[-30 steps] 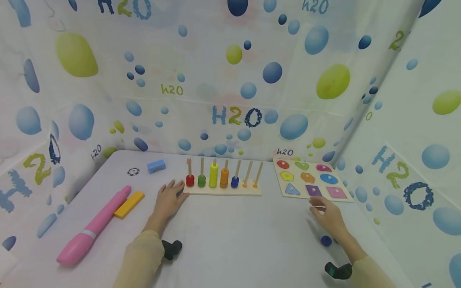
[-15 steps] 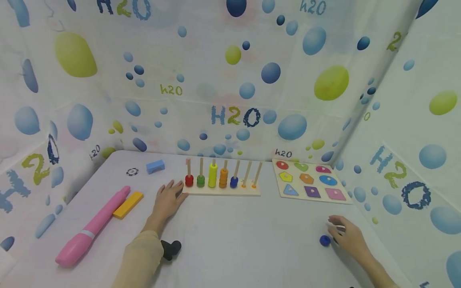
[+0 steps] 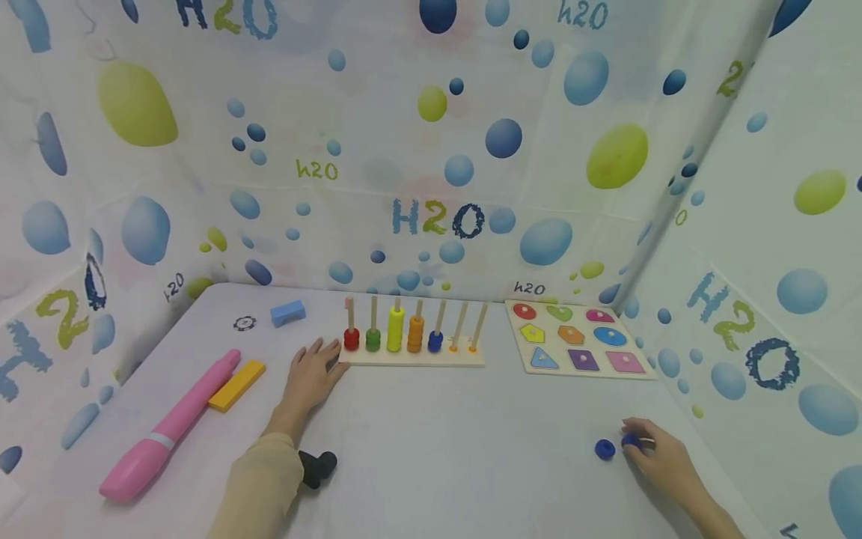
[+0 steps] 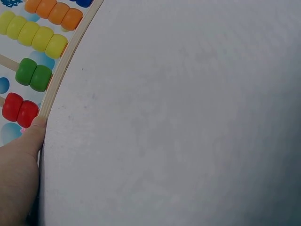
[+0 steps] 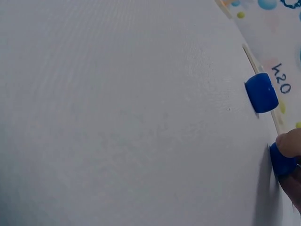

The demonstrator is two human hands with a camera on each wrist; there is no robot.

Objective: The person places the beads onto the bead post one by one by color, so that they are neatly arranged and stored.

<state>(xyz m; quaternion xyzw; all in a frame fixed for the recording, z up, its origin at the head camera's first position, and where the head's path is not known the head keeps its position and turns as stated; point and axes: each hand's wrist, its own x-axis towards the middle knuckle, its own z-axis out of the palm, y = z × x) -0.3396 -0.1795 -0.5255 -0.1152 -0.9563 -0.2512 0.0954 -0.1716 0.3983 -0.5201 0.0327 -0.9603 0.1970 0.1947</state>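
A wooden peg board (image 3: 417, 359) carries red, green, yellow, orange and blue beads on upright pegs; its two rightmost pegs hold none. My left hand (image 3: 310, 382) lies at its left end, thumb touching the front corner, fingers extended along the side. The left wrist view shows the thumb (image 4: 35, 132) against the board's edge beside the red beads (image 4: 19, 110); the other fingers are hidden there. At right, my right hand (image 3: 663, 457) pinches a blue bead (image 5: 282, 161) between thumb and fingers, low over the table. A second blue bead (image 3: 604, 449) rests just left of it.
A shape puzzle board (image 3: 579, 339) stands behind the right hand. To the left lie a pink baton-like tool (image 3: 175, 427), a yellow block (image 3: 237, 385), a blue block (image 3: 288, 313) and a patterned disc (image 3: 245, 323). Printed cloth walls (image 3: 377, 127) enclose the back and sides.
My right hand has drawn back from the puzzle board toward the near right and now pinches one of the blue beads. The left hand has stayed at the peg board's end.
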